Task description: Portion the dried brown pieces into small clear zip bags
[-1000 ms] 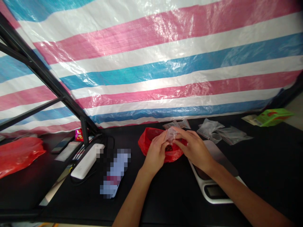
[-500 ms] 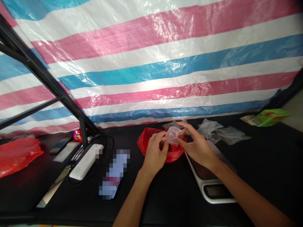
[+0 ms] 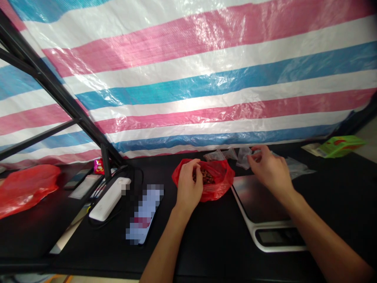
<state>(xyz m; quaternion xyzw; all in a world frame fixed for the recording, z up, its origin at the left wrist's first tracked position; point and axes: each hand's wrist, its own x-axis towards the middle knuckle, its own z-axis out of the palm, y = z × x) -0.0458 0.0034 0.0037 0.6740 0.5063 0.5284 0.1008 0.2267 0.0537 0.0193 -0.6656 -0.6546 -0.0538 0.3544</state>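
A red plastic bag lies open on the black table, with small brown pieces inside it. My left hand rests on the bag's near left rim, fingers curled down into the opening; what they pinch is hidden. My right hand is to the right of the bag, above the far end of a kitchen scale. Its fingers pinch a small clear plastic bag.
More clear bags lie behind the scale, a green packet at far right. Left of the red bag are a phone, a white power strip, a black frame post and another red bag. A striped tarp hangs behind.
My right hand carried the small clear bag from over the red bag to the right, beyond the scale. My left hand let go of it and dropped to the red bag's opening.
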